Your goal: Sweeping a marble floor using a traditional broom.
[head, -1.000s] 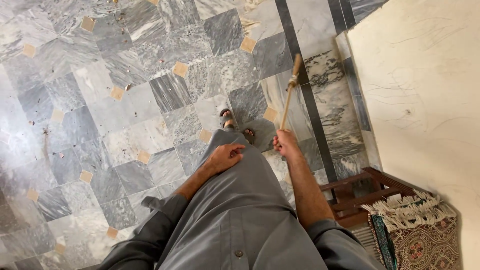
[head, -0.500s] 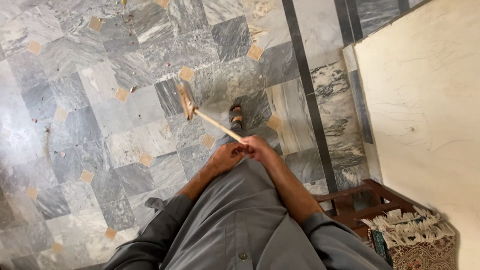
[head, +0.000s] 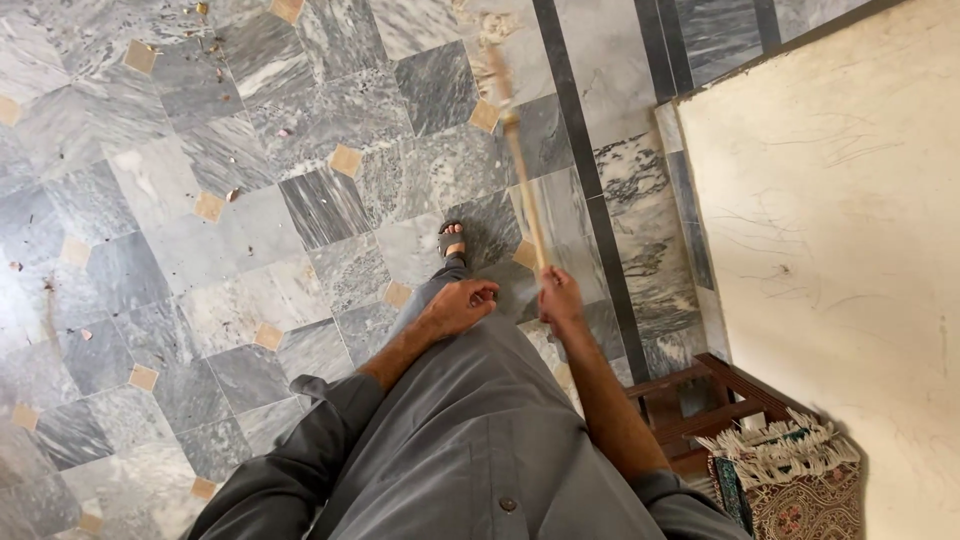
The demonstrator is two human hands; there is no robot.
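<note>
My grip: the right hand (head: 560, 296) is clenched around the lower end of a thin wooden broom handle (head: 527, 195), and the left hand (head: 458, 306) holds nothing, its fingers curled loosely and resting on the grey cloth (head: 470, 420) over my thigh. The handle now runs up and away from my fist toward the top of the view, its pale bristle end (head: 492, 50) blurred with motion over the marble floor (head: 250, 250), close to the dark border strip (head: 580, 150).

Half a second ago the same stick pointed the other way, out to my left across the grey tiles, with my right hand pressed close against my left. Now the two hands are apart again and the head has swung back toward the wall side, much as it lay a second ago. I judge that as one full back-and-forth stroke of sweeping.

Bits of debris (head: 215, 45) lie scattered on the tiles far to the left, well apart from the bristles. My sandalled foot (head: 452, 240) stands just beside the handle. A fringed rug (head: 800, 480) and wooden stand (head: 700, 400) sit by the cream wall (head: 830, 250).
</note>
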